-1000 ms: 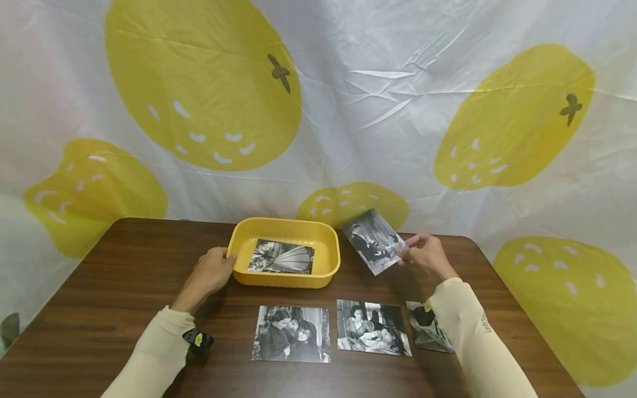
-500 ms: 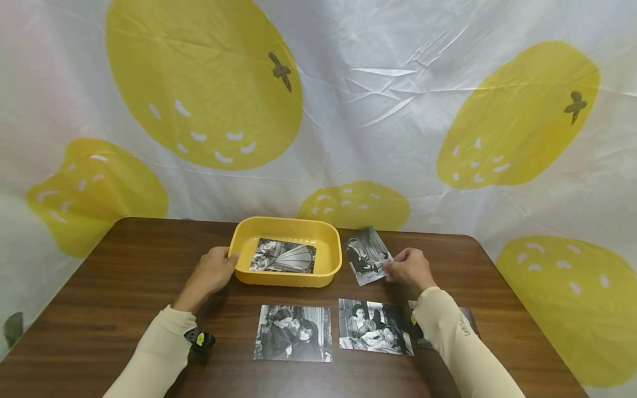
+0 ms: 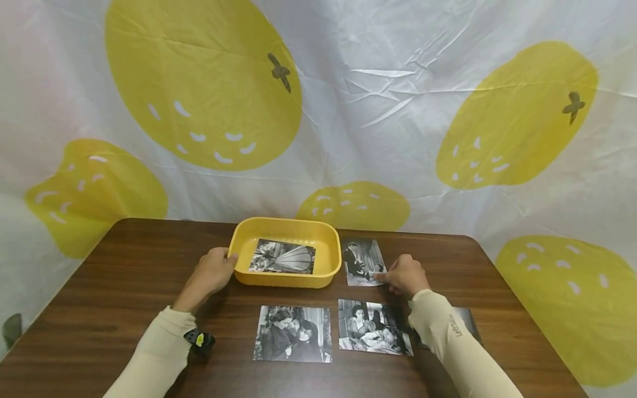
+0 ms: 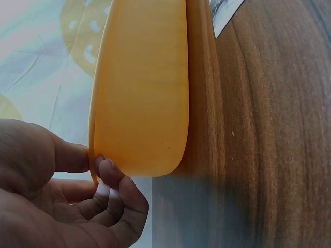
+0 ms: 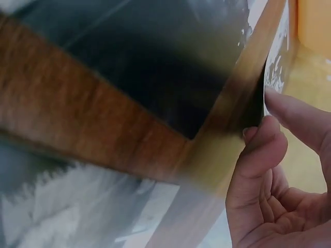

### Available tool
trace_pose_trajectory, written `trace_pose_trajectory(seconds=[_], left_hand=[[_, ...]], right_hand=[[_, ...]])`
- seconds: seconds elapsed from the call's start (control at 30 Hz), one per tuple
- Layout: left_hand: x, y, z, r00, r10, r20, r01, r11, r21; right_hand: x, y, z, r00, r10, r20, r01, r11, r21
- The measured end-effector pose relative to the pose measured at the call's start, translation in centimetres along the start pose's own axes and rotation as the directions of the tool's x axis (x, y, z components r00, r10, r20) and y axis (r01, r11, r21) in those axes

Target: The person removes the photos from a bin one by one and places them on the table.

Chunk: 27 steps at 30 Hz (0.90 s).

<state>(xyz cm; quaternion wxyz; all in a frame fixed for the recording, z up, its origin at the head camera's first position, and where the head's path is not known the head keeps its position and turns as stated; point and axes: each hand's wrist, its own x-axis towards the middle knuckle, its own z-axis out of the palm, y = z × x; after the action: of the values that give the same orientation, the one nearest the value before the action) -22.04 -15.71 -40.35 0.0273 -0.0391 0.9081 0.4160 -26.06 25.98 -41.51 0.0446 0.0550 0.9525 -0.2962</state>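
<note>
A yellow plastic tray stands near the back of the table, with a black-and-white photo lying inside. My left hand pinches the tray's left rim; in the left wrist view the thumb and fingers meet around that edge. Just right of the tray, my right hand pinches the lower right corner of another photo. This photo lies low over the table, and the right wrist view shows its corner between thumb and finger. Whether it fully touches the table I cannot tell.
In front of the tray lie two more photos, a group portrait and a bedside scene. A further photo is partly covered by the right sleeve. Behind the wooden table hangs a white curtain with yellow fruit prints.
My right hand has moved left and down with its photo, which has gone from tilted in the air to nearly flat beside the tray. The left hand stays on the rim.
</note>
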Motion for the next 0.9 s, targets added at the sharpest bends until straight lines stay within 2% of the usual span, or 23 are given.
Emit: trace_pose_trajectory(seconds=[0.3, 0.6, 0.77, 0.9], left_hand=[[-0.1, -0.1, 0.0, 1.000, 0.024, -0.008, -0.024, 1.000, 0.003], [0.0, -0.1, 0.1, 1.000, 0.000, 0.007, 0.000, 1.000, -0.021], [-0.1, -0.1, 0.1, 1.000, 0.009, 0.000, -0.009, 1.000, -0.019], [-0.2, -0.1, 0.1, 1.000, 0.014, -0.004, -0.014, 1.000, -0.019]], right_hand=[[0.2, -0.1, -0.2, 0.999, -0.040, 0.025, 0.041, 0.998, -0.053], [0.0, -0.6, -0.3, 0.998, -0.062, 0.016, 0.064, 0.991, -0.120], [0.0, -1.3, -0.6, 0.992, -0.127, -0.005, 0.125, 0.983, -0.133], [0.4, -2.6, -1.2, 0.982, -0.188, -0.030, 0.183, 0.975, -0.123]])
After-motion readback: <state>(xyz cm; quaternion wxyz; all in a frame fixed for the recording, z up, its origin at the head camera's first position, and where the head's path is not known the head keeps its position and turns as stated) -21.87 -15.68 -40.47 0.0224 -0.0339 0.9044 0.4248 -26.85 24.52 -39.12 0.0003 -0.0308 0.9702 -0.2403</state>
